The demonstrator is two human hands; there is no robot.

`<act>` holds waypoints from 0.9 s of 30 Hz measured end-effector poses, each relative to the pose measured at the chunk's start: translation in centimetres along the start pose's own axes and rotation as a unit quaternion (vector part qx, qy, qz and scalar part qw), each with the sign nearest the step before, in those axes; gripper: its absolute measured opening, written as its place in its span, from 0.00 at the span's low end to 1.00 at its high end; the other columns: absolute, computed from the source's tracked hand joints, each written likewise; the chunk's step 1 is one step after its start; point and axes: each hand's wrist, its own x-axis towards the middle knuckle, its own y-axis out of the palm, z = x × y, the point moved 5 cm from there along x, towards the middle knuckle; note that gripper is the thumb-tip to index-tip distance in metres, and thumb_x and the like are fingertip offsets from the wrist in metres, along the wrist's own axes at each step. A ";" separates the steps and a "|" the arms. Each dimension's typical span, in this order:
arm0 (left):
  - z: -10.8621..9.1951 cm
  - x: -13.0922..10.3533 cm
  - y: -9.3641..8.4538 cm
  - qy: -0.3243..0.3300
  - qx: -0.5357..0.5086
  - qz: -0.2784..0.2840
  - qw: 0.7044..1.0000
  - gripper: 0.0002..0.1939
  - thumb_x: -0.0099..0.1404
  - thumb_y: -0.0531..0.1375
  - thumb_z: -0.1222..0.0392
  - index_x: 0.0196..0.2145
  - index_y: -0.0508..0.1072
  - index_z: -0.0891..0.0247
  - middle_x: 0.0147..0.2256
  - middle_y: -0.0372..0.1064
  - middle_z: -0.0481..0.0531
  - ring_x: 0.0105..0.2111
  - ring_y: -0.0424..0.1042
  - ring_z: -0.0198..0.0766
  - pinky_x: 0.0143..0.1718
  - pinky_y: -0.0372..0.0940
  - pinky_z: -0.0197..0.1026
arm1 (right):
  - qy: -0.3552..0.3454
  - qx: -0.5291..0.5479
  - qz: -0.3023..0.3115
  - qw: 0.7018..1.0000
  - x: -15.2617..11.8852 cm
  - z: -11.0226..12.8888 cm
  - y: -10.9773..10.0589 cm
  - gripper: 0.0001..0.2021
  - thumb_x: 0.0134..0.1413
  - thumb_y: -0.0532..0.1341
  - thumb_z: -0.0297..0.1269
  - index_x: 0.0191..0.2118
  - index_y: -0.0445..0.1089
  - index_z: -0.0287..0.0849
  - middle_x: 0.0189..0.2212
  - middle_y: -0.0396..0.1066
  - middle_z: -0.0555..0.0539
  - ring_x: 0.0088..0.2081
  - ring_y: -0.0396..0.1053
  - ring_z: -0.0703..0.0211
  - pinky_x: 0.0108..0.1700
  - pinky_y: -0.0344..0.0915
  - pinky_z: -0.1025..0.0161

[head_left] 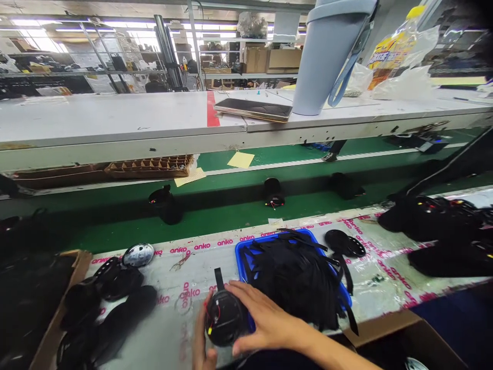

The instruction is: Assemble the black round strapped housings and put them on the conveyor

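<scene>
A round black part (227, 321) with thin red wires, a yellow connector and a black strap standing up from its far edge is between my hands at the near edge of the table. Along its left side lie the fingers of my left hand (201, 336), wrapped against the rim. My right hand (265, 321) curves over the right side, fingers at the top and thumb at the lower edge. Just beyond my right hand, a blue tray (239, 257) holds a heap of black straps (296, 277).
Black round parts (119, 280) and a silver disc (138, 254) lie at left beside a cardboard box (79, 257). More black parts (442, 221) are at right. Beyond the green belt (215, 205), a raised shelf holds a phone (254, 109) and a blue-grey cup (327, 56).
</scene>
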 end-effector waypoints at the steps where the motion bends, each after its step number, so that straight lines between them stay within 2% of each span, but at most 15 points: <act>1: -0.3 -0.2 0.1 0.018 0.023 0.003 1.000 0.39 0.55 0.55 0.31 0.61 0.60 0.50 0.62 0.56 0.50 0.62 0.54 0.46 0.62 0.52 0.44 | -0.004 -0.040 0.003 0.999 0.2 0.1 0.1 0.47 0.62 0.68 0.64 0.65 0.52 0.27 0.60 0.45 0.36 0.60 0.44 0.46 0.63 0.43 0.59; 2: -0.6 -0.3 0.1 0.031 0.049 0.008 0.998 0.42 0.53 0.58 0.31 0.61 0.58 0.50 0.63 0.54 0.51 0.63 0.53 0.48 0.62 0.52 0.47 | -0.011 -0.081 0.006 0.997 0.3 0.1 0.2 0.47 0.59 0.74 0.57 0.66 0.51 0.29 0.60 0.45 0.36 0.60 0.44 0.46 0.63 0.42 0.59; 4: -0.5 -0.3 -0.2 0.031 0.098 0.011 0.995 0.42 0.52 0.62 0.36 0.62 0.57 0.49 0.62 0.55 0.51 0.63 0.53 0.49 0.62 0.52 0.50 | -0.027 -0.145 0.014 0.989 0.5 0.2 0.4 0.50 0.52 0.82 0.41 0.67 0.48 0.32 0.60 0.46 0.38 0.59 0.45 0.46 0.63 0.42 0.59; 6: -0.2 -0.3 -0.4 0.027 0.116 0.020 0.993 0.41 0.53 0.63 0.39 0.62 0.57 0.47 0.61 0.56 0.49 0.62 0.55 0.48 0.62 0.53 0.50 | -0.032 -0.174 0.022 0.984 0.6 0.1 0.6 0.53 0.47 0.84 0.31 0.67 0.47 0.36 0.60 0.48 0.40 0.59 0.47 0.46 0.63 0.43 0.59; 8: 0.3 -0.3 -0.6 0.020 0.111 0.027 0.993 0.42 0.51 0.63 0.37 0.61 0.56 0.44 0.61 0.57 0.47 0.61 0.57 0.46 0.61 0.55 0.48 | -0.032 -0.172 0.025 0.984 0.6 0.0 0.6 0.54 0.45 0.84 0.26 0.66 0.47 0.37 0.59 0.49 0.40 0.58 0.49 0.46 0.62 0.46 0.59; 10: 0.9 -0.3 -0.6 0.006 0.098 0.021 0.995 0.43 0.51 0.62 0.34 0.62 0.55 0.43 0.61 0.56 0.45 0.61 0.57 0.44 0.61 0.55 0.45 | -0.035 -0.152 0.018 0.988 0.8 0.1 0.2 0.50 0.47 0.83 0.27 0.65 0.49 0.36 0.58 0.52 0.40 0.57 0.51 0.46 0.61 0.49 0.59; 13: 1.4 -0.3 -0.6 -0.011 0.076 0.004 0.997 0.43 0.49 0.63 0.35 0.60 0.59 0.47 0.60 0.59 0.48 0.60 0.58 0.44 0.60 0.55 0.43 | -0.041 -0.115 0.013 0.992 1.3 0.5 -0.4 0.39 0.56 0.78 0.34 0.63 0.54 0.35 0.56 0.55 0.40 0.55 0.55 0.45 0.58 0.54 0.58; 16: 1.5 -0.2 -0.5 -0.032 0.056 -0.003 0.998 0.43 0.46 0.66 0.36 0.59 0.63 0.50 0.59 0.61 0.50 0.60 0.59 0.47 0.60 0.55 0.43 | -0.043 -0.100 0.022 0.994 1.7 0.9 -0.7 0.33 0.62 0.73 0.40 0.61 0.56 0.33 0.55 0.56 0.38 0.54 0.56 0.44 0.59 0.53 0.55; 18: 1.3 -0.1 -0.6 -0.034 0.055 0.000 0.998 0.43 0.46 0.65 0.36 0.59 0.62 0.48 0.60 0.60 0.48 0.60 0.58 0.45 0.60 0.54 0.42 | -0.047 -0.104 0.026 0.993 1.8 1.0 -0.6 0.33 0.63 0.72 0.40 0.61 0.56 0.31 0.55 0.56 0.37 0.54 0.55 0.44 0.61 0.48 0.54; 21: 0.6 -0.1 -0.7 0.002 0.053 0.023 0.998 0.38 0.53 0.57 0.32 0.60 0.60 0.44 0.61 0.58 0.45 0.61 0.56 0.42 0.62 0.51 0.41 | -0.054 -0.113 0.027 0.992 1.7 0.9 -0.3 0.33 0.63 0.72 0.39 0.62 0.55 0.30 0.56 0.55 0.37 0.56 0.53 0.46 0.64 0.41 0.55; 24: 0.6 -0.3 -0.8 0.012 0.046 0.031 0.998 0.28 0.63 0.51 0.38 0.60 0.60 0.41 0.61 0.57 0.41 0.62 0.56 0.38 0.62 0.50 0.40 | -0.061 -0.121 0.033 0.990 1.6 0.7 -0.2 0.33 0.63 0.73 0.36 0.63 0.54 0.29 0.56 0.55 0.37 0.57 0.51 0.48 0.64 0.38 0.57; 27: 1.6 -0.4 -1.3 -0.026 0.031 0.015 0.999 0.25 0.64 0.52 0.41 0.58 0.61 0.40 0.60 0.58 0.39 0.62 0.55 0.36 0.63 0.48 0.40 | -0.062 -0.113 0.039 0.991 1.5 0.8 -0.3 0.34 0.62 0.74 0.33 0.63 0.54 0.26 0.57 0.53 0.37 0.58 0.50 0.50 0.64 0.39 0.60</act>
